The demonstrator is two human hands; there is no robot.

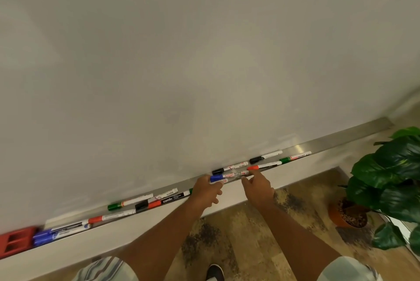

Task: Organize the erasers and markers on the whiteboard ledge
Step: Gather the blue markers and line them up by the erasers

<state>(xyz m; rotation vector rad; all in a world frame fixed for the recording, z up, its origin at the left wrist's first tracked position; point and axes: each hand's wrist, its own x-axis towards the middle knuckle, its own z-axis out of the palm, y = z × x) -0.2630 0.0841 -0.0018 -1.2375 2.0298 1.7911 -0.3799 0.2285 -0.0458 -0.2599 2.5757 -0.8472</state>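
Your left hand [208, 186] and right hand [258, 186] pinch the blue marker [228, 176]; a careless sweep could roll neighbours off the ledge [341, 142].

The ledge [341, 138] looks like brushed metal, the whiteboard [204, 53] smooth, the markers [229, 175] perhaps glossy plastic.

Red eraser [16, 242] cut by left edge; marker labels mostly unreadable.

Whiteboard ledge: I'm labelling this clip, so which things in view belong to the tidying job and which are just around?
Part of the job:
- markers scattered along the ledge
- red eraser at its far left end
- left hand and right hand, both at the blue-capped marker

Just around:
- potted plant
- wooden floor
- shoe
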